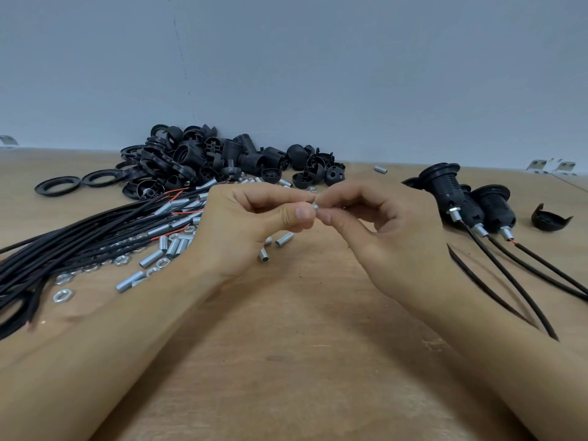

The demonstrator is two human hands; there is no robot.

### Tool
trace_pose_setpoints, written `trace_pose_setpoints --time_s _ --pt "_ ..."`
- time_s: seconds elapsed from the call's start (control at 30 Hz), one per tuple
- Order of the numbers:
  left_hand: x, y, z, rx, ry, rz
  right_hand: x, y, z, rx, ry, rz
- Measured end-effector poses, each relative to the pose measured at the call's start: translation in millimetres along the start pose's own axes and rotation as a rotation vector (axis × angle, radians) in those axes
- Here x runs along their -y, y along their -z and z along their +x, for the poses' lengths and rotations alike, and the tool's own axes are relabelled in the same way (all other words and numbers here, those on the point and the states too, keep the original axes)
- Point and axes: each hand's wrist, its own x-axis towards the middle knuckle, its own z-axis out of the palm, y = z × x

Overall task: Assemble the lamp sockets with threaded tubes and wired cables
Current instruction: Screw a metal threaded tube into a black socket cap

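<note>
- The counter [302, 361] is bare wood in front of me with stock heaped to the left and back; a dropped part would roll into that clutter and I would lose track of it.
- The cables [79, 237] fan out at left, black with red tips, some already carrying tubes; they lie just beside my left forearm, so I judge that a careless sweep could drag the bundle and scatter the loose tubes [173, 246] and nuts [63, 295] lying among it.
- The socket parts [203, 154] are piled at the back, well apart from the hands; little risk there for now.
- Three finished sockets [471, 202] lie at right with their leads trailing toward me; the right forearm crosses near those leads, and a snag could pull a socket off its spot.
- The left hand [251, 224] and right hand [381, 227] meet fingertip to fingertip above the counter's middle, both pinched narrow on one small metal piece [315, 206]; I cannot tell whether it is a tube end alone or a tube with a nut going on.
- That piece is mostly hidden by the fingers; I judge that the main risks are a crossed thread if the two halves meet tilted, or a slip from so slight a pinch.
</note>
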Motion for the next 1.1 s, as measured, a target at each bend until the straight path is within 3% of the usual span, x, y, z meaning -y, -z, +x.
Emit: trace_pose_setpoints --time_s 0.23,0.43,0.5,0.63,0.73,0.87,1.0,1.1 --pt "-1.1 -8.5 -7.8 0.019 -0.233 0.212 -2.0 1.3 2.7 0.013 -0.298 0.293" --pt "-8.0 -9.6 -9.3 -0.053 -0.208 0.105 -8.3 1.1 4.5 -0.074 -0.442 0.347" --pt "-7.8 -9.1 -8.5 -0.044 -0.182 0.15 -9.3 1.6 5.2 -0.09 -0.456 0.339" --pt "-9.5 -7.7 -10.6 0.14 -0.153 0.214 -10.3 2.5 6.3 -0.141 -0.456 0.283" --pt "-8.8 -4.3 -11.7 0.116 -0.215 0.184 -10.9 3.2 7.0 -0.175 -0.469 0.277" --pt "-4.3 -7.2 -12.4 0.226 -0.181 0.288 -10.6 2.0 6.9 -0.204 -0.49 0.294" --pt "-8.9 -2.9 -12.5 0.153 -0.267 0.162 -11.3 3.2 7.7 -0.216 -0.498 0.266" --pt "-6.9 -3.1 -11.2 0.215 -0.248 0.275 -11.6 2.4 7.9 -0.215 -0.498 0.266"
